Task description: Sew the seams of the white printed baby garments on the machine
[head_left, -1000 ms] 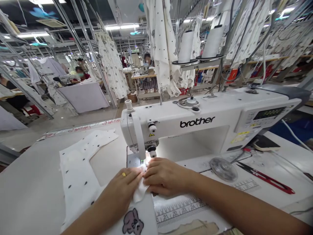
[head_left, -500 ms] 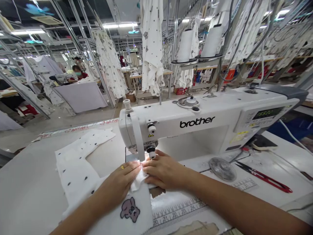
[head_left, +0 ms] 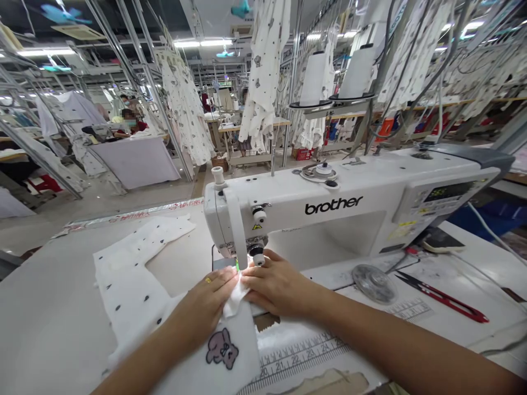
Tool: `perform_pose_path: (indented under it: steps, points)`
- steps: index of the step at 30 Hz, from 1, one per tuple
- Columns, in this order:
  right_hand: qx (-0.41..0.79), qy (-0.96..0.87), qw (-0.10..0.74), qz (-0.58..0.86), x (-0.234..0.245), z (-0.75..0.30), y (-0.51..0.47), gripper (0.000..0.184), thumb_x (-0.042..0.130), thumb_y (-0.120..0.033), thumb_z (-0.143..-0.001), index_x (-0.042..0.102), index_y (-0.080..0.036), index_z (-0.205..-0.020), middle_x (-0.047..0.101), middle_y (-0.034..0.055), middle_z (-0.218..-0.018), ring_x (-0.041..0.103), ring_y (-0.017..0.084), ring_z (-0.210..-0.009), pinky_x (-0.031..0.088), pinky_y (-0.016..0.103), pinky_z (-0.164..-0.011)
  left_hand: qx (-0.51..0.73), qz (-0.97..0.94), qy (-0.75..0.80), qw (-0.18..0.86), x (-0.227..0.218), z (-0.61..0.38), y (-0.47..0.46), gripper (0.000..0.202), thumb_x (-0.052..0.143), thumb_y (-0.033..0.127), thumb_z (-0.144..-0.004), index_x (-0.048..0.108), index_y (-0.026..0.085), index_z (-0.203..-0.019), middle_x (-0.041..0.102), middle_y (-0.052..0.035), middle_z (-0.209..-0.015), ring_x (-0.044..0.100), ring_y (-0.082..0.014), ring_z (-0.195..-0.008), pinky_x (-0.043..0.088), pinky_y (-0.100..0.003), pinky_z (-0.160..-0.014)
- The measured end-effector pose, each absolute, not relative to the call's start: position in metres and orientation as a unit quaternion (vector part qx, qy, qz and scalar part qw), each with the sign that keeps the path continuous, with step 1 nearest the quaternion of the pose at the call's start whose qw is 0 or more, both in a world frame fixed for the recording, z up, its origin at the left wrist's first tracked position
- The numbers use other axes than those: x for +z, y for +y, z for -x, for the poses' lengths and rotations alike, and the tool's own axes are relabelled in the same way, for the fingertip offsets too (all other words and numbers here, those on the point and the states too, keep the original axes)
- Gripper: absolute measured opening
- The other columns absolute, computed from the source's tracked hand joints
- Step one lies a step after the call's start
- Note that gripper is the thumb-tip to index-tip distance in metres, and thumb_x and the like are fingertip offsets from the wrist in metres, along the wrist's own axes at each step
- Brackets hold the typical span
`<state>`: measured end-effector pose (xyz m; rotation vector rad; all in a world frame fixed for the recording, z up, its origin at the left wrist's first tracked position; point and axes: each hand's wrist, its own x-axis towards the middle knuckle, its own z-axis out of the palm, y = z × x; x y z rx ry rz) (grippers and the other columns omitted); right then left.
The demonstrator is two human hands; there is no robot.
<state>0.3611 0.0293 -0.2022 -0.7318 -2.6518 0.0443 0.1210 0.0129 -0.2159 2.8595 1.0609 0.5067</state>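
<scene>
At the sewing machine (head_left: 284,192), my left hand (head_left: 208,299) and my right hand (head_left: 280,282) meet just below the needle area. Both have their fingers closed on white fabric (head_left: 235,299), the fingertips nearly touching; a yellow ring shows on the left. A printed fabric piece (head_left: 129,280) with small dark marks spreads out left from under my left hand. Its front part carries a pinkish bear print (head_left: 222,349). The needle and presser foot are hidden behind a white strip (head_left: 236,227) and my fingers.
Red-handled thread snips (head_left: 442,296) and a clear round dish (head_left: 374,283) lie right of my forearm. A ruler strip (head_left: 300,359) runs along the table's front. Thread cones (head_left: 310,79) stand behind the machine. Printed garments (head_left: 263,77) hang beyond, and a person (head_left: 129,123) sits far left.
The view has shifted slightly. Both hands stay at the needle area with the fabric in nearly the same place. A small green glow now shows by the fingertips, and the hanging garment has swung.
</scene>
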Motion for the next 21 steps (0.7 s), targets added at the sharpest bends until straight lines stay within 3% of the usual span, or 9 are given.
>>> perform_pose_path:
  steps: [11, 21]
  points:
    - [-0.001, -0.965, 0.179, 0.189, -0.193, -0.369, 0.031, 0.025, 0.045, -0.032, -0.102, 0.065, -0.018, -0.1, 0.071, 0.002, -0.096, 0.056, 0.017, -0.09, 0.028, 0.035, -0.101, 0.161, -0.924, 0.348, -0.016, -0.218, -0.12, 0.014, 0.05, 0.04, 0.006, -0.091, 0.052, 0.022, -0.137, 0.06, -0.0071, -0.136, 0.056, -0.0216, -0.125, 0.052, -0.04, -0.104]
    - [-0.051, -0.965, 0.17, 0.193, -0.198, -0.369, 0.031, 0.022, 0.05, -0.034, -0.1, 0.065, -0.019, -0.097, 0.067, 0.0012, -0.101, 0.053, 0.02, -0.098, 0.025, 0.039, -0.108, 0.166, -0.957, 0.239, -0.019, -0.205, -0.12, 0.012, 0.038, 0.043, 0.011, -0.098, 0.056, 0.021, -0.132, 0.066, -0.0078, -0.124, 0.058, -0.0203, -0.12, 0.051, -0.037, -0.102]
